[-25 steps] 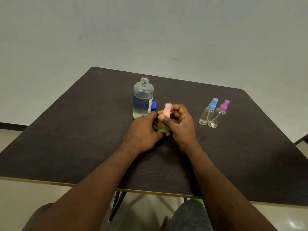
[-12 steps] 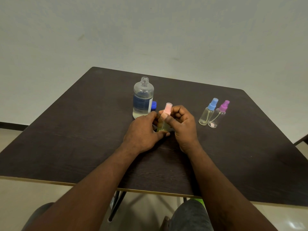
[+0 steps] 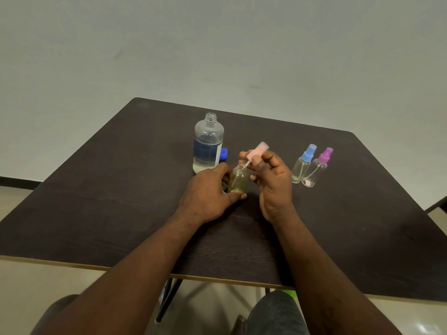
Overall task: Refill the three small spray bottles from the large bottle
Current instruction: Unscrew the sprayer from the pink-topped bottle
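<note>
Head view shows the left hand [image 3: 205, 197] wrapped round the small bottle [image 3: 238, 182], holding it upright on the table [image 3: 121, 189] just ahead of its knuckles. The right hand [image 3: 273, 182] pinches the pink spray top [image 3: 258, 151] above and slightly right of the bottle's open neck. The top leans, its long axis running from upper right down to lower left, and its thin tube [image 3: 246, 163] enters the neck. I judge the top must rise along that slant before the tube clears. The large bottle [image 3: 208, 143], uncapped, stands just beyond the left hand, so that hand is nearer it, with a blue cap [image 3: 223, 154] beside it. Off to the right of the right hand stand the blue-topped bottle [image 3: 303, 165] and the purple-topped bottle [image 3: 316, 170], close together, tops on
</note>
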Demonstrator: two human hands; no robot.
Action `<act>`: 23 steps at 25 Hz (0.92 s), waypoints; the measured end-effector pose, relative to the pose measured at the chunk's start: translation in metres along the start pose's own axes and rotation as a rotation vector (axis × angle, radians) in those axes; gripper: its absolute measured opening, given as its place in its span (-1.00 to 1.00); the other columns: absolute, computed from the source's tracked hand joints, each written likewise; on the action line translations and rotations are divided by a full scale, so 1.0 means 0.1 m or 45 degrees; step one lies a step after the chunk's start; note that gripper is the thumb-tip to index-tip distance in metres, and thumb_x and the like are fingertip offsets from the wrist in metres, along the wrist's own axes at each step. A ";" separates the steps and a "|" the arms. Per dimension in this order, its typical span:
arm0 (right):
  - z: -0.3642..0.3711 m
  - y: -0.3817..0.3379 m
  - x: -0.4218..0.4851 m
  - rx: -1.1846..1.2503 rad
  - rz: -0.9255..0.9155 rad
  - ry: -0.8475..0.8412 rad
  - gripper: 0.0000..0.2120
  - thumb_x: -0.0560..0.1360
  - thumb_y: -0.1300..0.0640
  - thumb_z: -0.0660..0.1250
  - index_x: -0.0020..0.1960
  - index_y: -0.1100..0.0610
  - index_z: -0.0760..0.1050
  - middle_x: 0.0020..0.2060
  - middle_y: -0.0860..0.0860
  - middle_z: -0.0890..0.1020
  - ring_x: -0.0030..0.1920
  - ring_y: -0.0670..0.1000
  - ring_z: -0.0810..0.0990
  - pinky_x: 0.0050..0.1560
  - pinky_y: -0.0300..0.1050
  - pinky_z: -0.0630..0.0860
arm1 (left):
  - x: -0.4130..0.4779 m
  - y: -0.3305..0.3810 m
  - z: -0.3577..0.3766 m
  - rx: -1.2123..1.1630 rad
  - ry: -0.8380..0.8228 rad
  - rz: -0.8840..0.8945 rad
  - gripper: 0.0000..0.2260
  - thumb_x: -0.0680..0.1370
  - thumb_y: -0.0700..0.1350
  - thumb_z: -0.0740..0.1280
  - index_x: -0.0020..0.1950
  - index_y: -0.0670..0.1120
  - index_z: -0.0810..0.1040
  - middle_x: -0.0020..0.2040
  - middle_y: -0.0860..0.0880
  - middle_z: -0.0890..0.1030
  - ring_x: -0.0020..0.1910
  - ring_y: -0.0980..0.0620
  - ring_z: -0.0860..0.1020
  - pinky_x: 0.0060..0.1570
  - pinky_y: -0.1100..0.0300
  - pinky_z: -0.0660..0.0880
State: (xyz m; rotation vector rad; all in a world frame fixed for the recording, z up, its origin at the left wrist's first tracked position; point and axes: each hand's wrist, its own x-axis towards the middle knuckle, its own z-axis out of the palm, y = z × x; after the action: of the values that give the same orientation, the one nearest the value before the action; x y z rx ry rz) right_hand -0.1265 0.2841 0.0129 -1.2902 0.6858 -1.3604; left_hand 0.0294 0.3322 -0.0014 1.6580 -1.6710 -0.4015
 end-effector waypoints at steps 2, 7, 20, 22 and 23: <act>-0.05 -0.06 0.03 0.319 0.056 0.090 -0.79 0.57 0.06 0.39 0.16 0.12 0.58 0.13 0.10 0.74 0.11 0.06 0.72 -0.07 -0.18 0.52 | -0.01 0.01 -0.01 -0.004 -0.006 -0.009 -0.57 0.41 0.20 0.60 0.14 0.09 0.52 -0.03 0.16 0.64 -0.09 0.22 0.60 -0.04 0.17 0.59; -0.19 -0.10 0.11 0.630 0.107 0.331 -0.89 0.62 0.15 0.37 0.13 0.07 0.51 0.11 0.08 0.75 0.07 0.04 0.75 -0.14 -0.24 0.55 | -0.01 0.00 -0.01 0.012 0.064 -0.058 -0.63 0.44 0.17 0.57 0.11 0.10 0.52 -0.09 0.18 0.63 -0.15 0.24 0.58 -0.10 0.21 0.55; 0.06 -0.11 0.90 -2.029 -0.118 -0.196 -0.77 0.51 -0.14 0.50 0.11 -0.07 0.68 0.01 -0.04 0.70 -0.01 0.02 0.64 0.00 0.02 0.63 | 0.00 0.04 0.01 0.173 0.104 -0.137 -0.58 0.48 0.15 0.50 0.24 0.04 0.48 0.08 0.06 0.59 0.03 0.05 0.55 0.02 0.11 0.56; 0.19 -0.25 1.18 -2.370 -0.048 -0.387 -0.72 0.50 -0.14 0.52 0.14 -0.05 0.67 0.06 0.04 0.69 0.04 0.13 0.66 0.03 0.06 0.63 | 0.00 0.04 0.00 0.174 0.094 -0.143 -0.59 0.48 0.16 0.49 0.23 0.05 0.47 0.09 0.05 0.59 0.04 0.05 0.54 0.03 0.09 0.56; 0.27 -0.28 1.29 -2.500 -0.048 -0.464 -0.69 0.48 -0.15 0.54 0.15 -0.03 0.67 0.07 0.06 0.69 0.05 0.16 0.66 0.00 0.04 0.62 | 0.00 0.03 0.00 0.171 0.090 -0.147 -0.58 0.48 0.17 0.49 0.23 0.05 0.47 0.10 0.04 0.59 0.04 0.05 0.54 0.03 0.09 0.56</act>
State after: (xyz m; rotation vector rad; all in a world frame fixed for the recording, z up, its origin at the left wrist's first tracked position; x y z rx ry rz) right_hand -0.0875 0.1779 0.0853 -2.8433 1.8333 0.0116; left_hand 0.0266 0.3327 0.0006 1.8518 -1.5847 -0.2883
